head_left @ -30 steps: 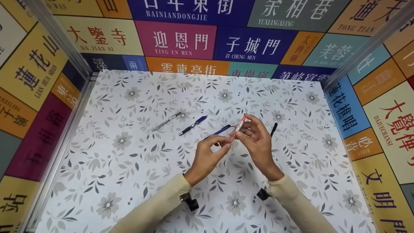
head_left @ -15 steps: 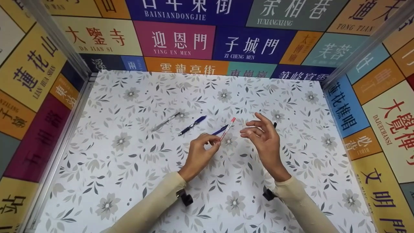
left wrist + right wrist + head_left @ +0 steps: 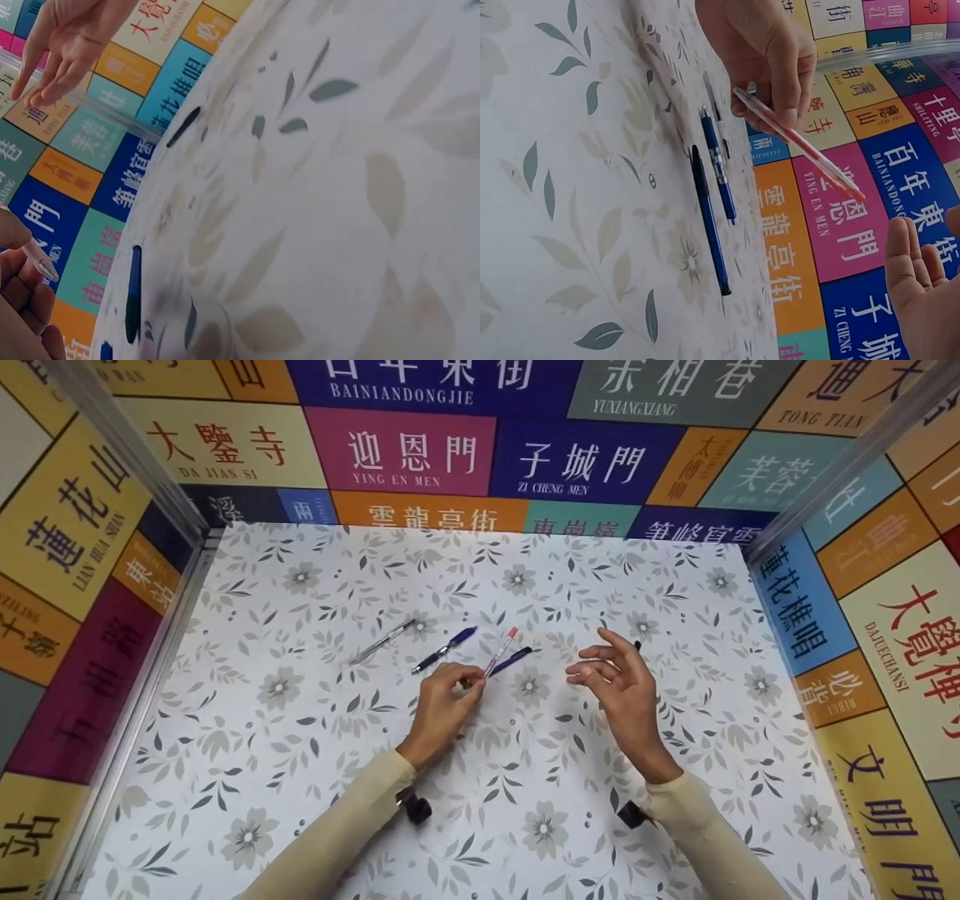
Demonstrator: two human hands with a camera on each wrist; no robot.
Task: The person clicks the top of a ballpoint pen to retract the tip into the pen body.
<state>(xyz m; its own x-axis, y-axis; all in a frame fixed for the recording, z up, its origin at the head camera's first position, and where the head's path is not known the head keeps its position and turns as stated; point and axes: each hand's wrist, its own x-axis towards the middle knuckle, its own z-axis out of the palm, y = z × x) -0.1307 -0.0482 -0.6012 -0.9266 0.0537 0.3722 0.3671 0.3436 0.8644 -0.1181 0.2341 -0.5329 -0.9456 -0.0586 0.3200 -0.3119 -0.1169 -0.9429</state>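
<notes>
The left hand [image 3: 441, 706] pinches a slim clear pen with a red cap [image 3: 500, 652] by its lower end, holding it tilted above the middle of the floral-patterned tabletop [image 3: 247, 750], its cap pointing toward the far edge. The right hand [image 3: 624, 690] hovers just beside it with fingers loosely spread, holding nothing.

A dark blue pen [image 3: 512, 661] lies under the red one; another blue pen [image 3: 445, 649] and a clear pen [image 3: 383, 642] lie to the left, a black pen [image 3: 637, 645] behind the right hand. Bare tabletop runs along the near, left and right edges.

Half a second earlier the left hand and red-capped pen were further right, closer to the right hand.
</notes>
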